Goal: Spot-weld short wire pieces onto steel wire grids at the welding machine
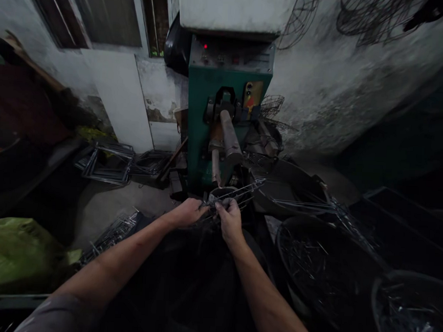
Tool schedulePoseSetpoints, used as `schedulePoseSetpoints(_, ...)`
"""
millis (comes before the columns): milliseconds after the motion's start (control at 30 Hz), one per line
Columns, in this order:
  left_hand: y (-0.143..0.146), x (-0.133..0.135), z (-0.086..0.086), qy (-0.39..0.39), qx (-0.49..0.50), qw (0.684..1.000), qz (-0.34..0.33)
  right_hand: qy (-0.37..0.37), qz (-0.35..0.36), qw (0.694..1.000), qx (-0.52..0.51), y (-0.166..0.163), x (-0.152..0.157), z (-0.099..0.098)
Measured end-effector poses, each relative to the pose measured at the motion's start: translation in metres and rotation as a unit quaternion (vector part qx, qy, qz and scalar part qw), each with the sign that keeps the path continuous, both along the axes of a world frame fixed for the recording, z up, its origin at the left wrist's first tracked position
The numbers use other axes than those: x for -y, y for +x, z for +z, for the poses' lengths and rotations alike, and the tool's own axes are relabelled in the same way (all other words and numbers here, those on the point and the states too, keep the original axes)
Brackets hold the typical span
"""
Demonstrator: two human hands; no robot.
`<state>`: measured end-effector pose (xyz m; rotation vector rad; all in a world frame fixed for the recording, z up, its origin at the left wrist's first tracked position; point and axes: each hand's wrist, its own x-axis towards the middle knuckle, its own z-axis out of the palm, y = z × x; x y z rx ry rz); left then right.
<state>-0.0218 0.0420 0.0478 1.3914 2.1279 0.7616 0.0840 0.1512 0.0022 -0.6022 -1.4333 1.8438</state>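
Observation:
Both of my hands meet just below the lower arm of a green spot-welding machine [200, 82]. My left hand [188, 212] is closed around the near left end of a thin wire frame [248, 187]. Beside it, my right hand [229, 218] pinches the same frame between thumb and fingers. The frame's wires stick out to the right, past my right hand. Above them, the machine's thick upper rod [230, 134] and thinner lower rod [216, 168] point toward me. A red light glows on its control panel [231, 59]. Small parts between my fingers are too dark to make out.
Rectangular wire frames [109, 163] are stacked on the floor at left. Bundled metal rods [112, 234] and a yellow-green sack [15, 252] lie nearer. On the right stand a dark tub [283, 227] and another tub [375, 290], both with metal pieces. Wire baskets [378, 18] hang on the wall.

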Motion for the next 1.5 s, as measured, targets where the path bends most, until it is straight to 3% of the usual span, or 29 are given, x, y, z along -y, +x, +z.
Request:
schedulePoseSetpoints(367, -0.006, -0.019, -0.007, 0.004, -0.011, 0.999, 0.031, 0.015, -0.046, 0.999, -0.02, -0.011, -0.012, 0.001)
schedulePoseSetpoints(933, -0.012, -0.032, -0.016, 0.042, 0.037, 0.996, 0.071, 0.035, -0.052, 0.998, -0.025, -0.029, -0.033, -0.013)
schedulePoseSetpoints(1100, -0.013, -0.032, -0.017, 0.047, 0.048, 0.995, 0.077, 0.035, -0.048, 0.998, -0.018, -0.03, -0.034, -0.01)
schedulePoseSetpoints(1333, -0.011, -0.03, -0.019, 0.036, 0.086, 0.994, 0.062, -0.013, -0.003, 1.0, -0.024, -0.021, -0.029, -0.003)
schedulePoseSetpoints(1500, -0.006, -0.035, -0.013, 0.046, 0.05, 0.995, 0.072, -0.057, -0.032, 0.998, 0.004, -0.007, -0.033, -0.007)
